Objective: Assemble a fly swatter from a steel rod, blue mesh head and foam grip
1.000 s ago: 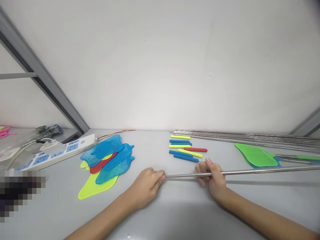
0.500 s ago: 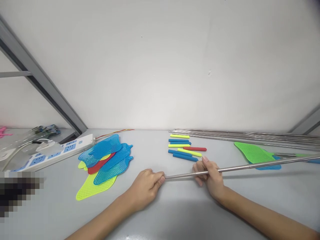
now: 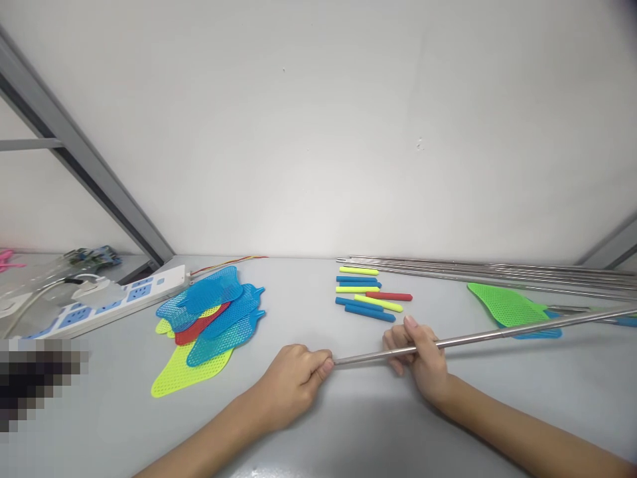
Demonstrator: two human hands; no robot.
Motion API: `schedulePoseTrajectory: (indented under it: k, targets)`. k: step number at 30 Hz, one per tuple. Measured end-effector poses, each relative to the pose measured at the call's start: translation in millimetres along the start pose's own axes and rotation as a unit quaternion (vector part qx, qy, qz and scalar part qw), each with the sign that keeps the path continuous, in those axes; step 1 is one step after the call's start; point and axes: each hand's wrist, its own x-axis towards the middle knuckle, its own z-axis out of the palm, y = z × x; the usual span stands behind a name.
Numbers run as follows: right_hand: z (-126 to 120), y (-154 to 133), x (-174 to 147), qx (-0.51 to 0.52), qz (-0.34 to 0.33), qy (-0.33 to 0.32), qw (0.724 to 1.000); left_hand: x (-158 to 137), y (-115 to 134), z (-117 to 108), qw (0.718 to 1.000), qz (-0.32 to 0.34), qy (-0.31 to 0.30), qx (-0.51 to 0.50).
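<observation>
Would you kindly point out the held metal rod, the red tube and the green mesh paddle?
Held metal rod (image 3: 472, 339): head view, on its bare shaft.
Red tube (image 3: 390, 297): head view, at mid-length.
Green mesh paddle (image 3: 508, 308): head view, middle of its mesh.

soft, even light casts faint shadows on the table (image 3: 358, 411), edges perhaps slightly stretched.

Two-handed hold on a slim metal rod (image 3: 472, 338) above a grey tabletop (image 3: 293, 305); the person's left hand (image 3: 296, 385) closes on one end; the right hand (image 3: 421, 358) grips farther along, between thumb and fingers; the rod slants up rightward, crossing before a green mesh head (image 3: 512, 307); beyond lie blue, yellow and red tubes (image 3: 358, 289) and thin rods (image 3: 472, 270) by the wall (image 3: 308, 133); at left, overlapping mesh paddles (image 3: 226, 330) rest near a white power strip (image 3: 172, 281).
</observation>
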Motion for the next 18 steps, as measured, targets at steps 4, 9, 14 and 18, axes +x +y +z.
schedulePoseTrajectory:
  k: [4,9,14,18]
  targets:
    - [1.9,-0.4,-1.6,-0.013,-0.007,-0.016,1.000,-0.2,0.8,0.9,1.000,0.007,0.003,-0.002]
    - [2.3,-1.0,-2.7,-0.022,-0.004,-0.019,1.000,0.5,2.7,0.1,1.000,0.002,0.001,0.001]
    - [3.5,-2.6,-2.2,-0.027,0.004,-0.017,0.999,-0.2,3.9,0.4,1.000,-0.009,-0.004,0.013]
    - [4.1,-2.5,-2.4,-0.021,0.006,-0.016,1.000,-0.4,3.9,1.1,1.000,-0.018,-0.004,0.015]
